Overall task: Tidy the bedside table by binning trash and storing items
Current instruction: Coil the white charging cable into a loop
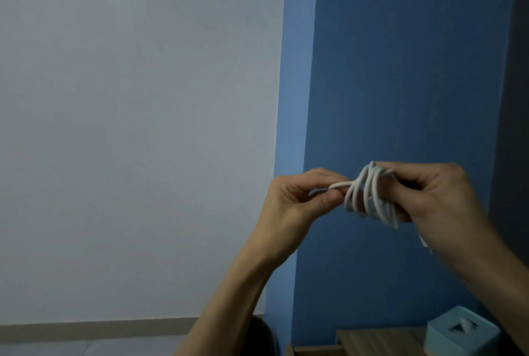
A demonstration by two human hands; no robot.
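A white cable (369, 198) is coiled in several loops, held up in the air in front of the blue wall. My right hand (438, 198) grips the bundle of loops, with fingers through them. My left hand (300, 198) pinches a loose strand of the same cable just left of the coil. A short piece of the cable hangs below my right wrist. The wooden bedside table (378, 341) shows only at the bottom right, well below both hands.
A light blue tissue box (463, 332) stands on the bedside table at the bottom right. A dark rounded object (262, 335), partly hidden by my left forearm, sits left of the table. A white wall fills the left half.
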